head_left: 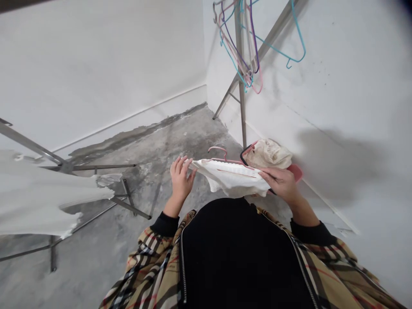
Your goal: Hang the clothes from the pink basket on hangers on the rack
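Observation:
A white garment (236,180) hangs in front of my body on a pink clothes hanger (222,149), whose hook sticks up above the cloth. My left hand (182,178) pinches the garment's left end between thumb and fingers. At the other end my right hand (280,182) grips the cloth near its top edge, thumb on top. A ribbed, gathered band runs along the garment's upper edge, and most of the hanger's bar is hidden by the fabric.
Several coloured hangers (247,47) hang from a metal stand (242,103) by the right wall. Below it, a pink container (295,171) holds pale crumpled cloth (270,153). At left, white clothing (48,193) drapes over a metal rack (135,210) with legs spread across the concrete floor.

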A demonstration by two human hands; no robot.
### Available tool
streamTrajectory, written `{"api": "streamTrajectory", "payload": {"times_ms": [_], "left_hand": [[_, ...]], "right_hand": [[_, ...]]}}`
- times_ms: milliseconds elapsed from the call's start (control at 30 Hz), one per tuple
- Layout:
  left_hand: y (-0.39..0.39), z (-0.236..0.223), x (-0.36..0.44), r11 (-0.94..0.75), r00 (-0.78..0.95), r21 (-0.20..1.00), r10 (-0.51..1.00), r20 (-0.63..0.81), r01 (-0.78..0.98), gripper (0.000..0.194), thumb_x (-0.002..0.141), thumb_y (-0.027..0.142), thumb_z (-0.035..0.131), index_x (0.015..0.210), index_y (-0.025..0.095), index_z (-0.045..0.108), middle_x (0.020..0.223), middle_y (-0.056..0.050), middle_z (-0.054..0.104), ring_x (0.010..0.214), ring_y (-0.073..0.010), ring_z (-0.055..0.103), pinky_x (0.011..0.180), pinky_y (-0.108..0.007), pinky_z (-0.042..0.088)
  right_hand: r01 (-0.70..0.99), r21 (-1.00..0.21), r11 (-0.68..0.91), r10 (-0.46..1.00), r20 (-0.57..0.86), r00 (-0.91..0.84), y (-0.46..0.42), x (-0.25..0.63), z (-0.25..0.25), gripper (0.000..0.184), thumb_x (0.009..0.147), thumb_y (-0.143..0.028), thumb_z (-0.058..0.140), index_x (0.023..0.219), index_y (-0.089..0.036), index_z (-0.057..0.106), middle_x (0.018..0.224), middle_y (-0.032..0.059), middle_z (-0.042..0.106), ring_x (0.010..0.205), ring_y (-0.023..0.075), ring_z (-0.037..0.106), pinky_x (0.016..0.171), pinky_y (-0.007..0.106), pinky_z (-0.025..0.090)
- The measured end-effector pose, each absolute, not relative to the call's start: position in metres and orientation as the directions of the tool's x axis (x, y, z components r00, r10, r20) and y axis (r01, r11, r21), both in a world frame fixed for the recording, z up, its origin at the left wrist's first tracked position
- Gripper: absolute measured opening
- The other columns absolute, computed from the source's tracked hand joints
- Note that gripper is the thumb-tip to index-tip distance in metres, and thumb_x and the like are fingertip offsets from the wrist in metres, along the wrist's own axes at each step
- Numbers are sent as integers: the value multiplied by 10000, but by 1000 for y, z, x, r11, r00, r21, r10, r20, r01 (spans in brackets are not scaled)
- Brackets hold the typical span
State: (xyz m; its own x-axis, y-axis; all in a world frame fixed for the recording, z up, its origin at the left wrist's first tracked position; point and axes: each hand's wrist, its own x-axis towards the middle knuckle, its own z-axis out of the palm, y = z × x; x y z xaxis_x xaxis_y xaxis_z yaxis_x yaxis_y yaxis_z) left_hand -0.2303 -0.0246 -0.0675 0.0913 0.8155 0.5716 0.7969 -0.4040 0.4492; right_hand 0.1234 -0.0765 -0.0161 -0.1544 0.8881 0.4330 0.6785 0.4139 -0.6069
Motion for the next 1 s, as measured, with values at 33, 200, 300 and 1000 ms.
{"api": "streamTrajectory", "payload": {"times_ms": [33, 200, 300, 1000], "left_hand": [[-22, -65, -226, -429, 129, 426, 809, 574, 796, 347, 898, 370, 599, 1205, 215, 640, 1213, -128, 647, 1261, -287, 502, 1113, -475, 295], [-11, -52, -223, -500, 234, 413, 806, 544, 761, 271, 945, 369, 522, 1098, 275, 726, 757, -43, 643, 756, -194, 578, 837, -358, 384], [-9, -43, -225, -511, 271, 419, 816, 511, 750, 283, 952, 391, 503, 1085, 310, 740, 674, -30, 588, 663, -178, 512, 710, -323, 331], [-2, -45, -240, -342, 97, 525, 894, 438, 780, 273, 904, 330, 557, 1100, 236, 721, 802, -64, 646, 829, -228, 586, 860, -379, 401]], "right_hand": [[662, -627, 411, 894, 420, -157, -76, 122, -14, 185, 908, -275, 598, 995, -210, 748, 922, 56, 777, 785, 185, 727, 712, 282, 566], [596, -694, 404, 908, 385, -167, -73, 121, -11, 212, 917, -313, 579, 997, -224, 754, 936, 57, 774, 807, 196, 720, 713, 307, 569], [578, -716, 391, 908, 403, -114, -72, 122, -14, 207, 907, -332, 586, 921, -220, 759, 856, 51, 767, 757, 195, 708, 693, 318, 568], [547, -808, 217, 943, 29, -331, -78, 132, -24, 362, 976, -447, 418, 873, -197, 659, 781, 23, 688, 717, 173, 629, 642, 282, 524]]}}
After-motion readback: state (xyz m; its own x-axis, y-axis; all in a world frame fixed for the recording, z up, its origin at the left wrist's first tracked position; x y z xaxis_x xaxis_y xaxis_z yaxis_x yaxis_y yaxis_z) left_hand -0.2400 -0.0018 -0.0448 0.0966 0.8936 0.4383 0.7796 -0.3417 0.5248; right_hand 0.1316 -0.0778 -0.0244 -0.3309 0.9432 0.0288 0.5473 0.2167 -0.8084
